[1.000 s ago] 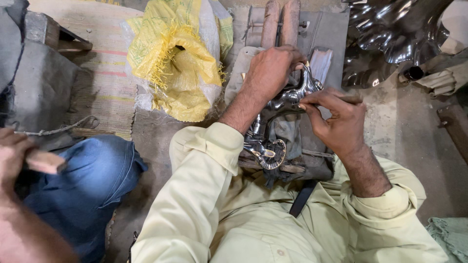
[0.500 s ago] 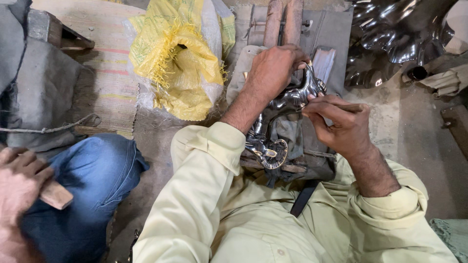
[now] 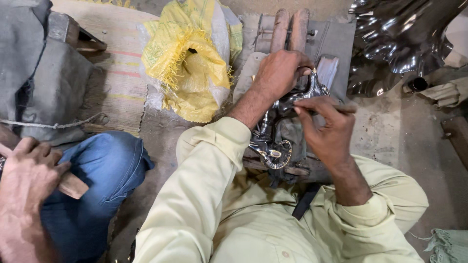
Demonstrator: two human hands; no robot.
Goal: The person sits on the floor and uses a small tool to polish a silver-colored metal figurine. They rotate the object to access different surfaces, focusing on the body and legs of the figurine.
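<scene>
Both our hands on the shiny metal piece, tool tip coming in from the right

The polished metal piece [image 3: 280,131] lies straight ahead of us on the grey padded block [image 3: 336,44], its long axis running from near our lap up and away to the far right. Our left hand [image 3: 279,73] is clenched over its far end, arm stretched forward, pinning it down. Our right hand [image 3: 327,129] sits nearer to us, fingers pinched around a thin stick-like tool [image 3: 347,108] that lies crosswise to the piece, tip touching the metal just beside the left hand, wrist bent inward. To our left, a yellow woven sack [image 3: 192,63] rests on the floor, and another person's hand [image 3: 29,170] grips a wooden handle [image 3: 70,185], well apart from us.
</scene>
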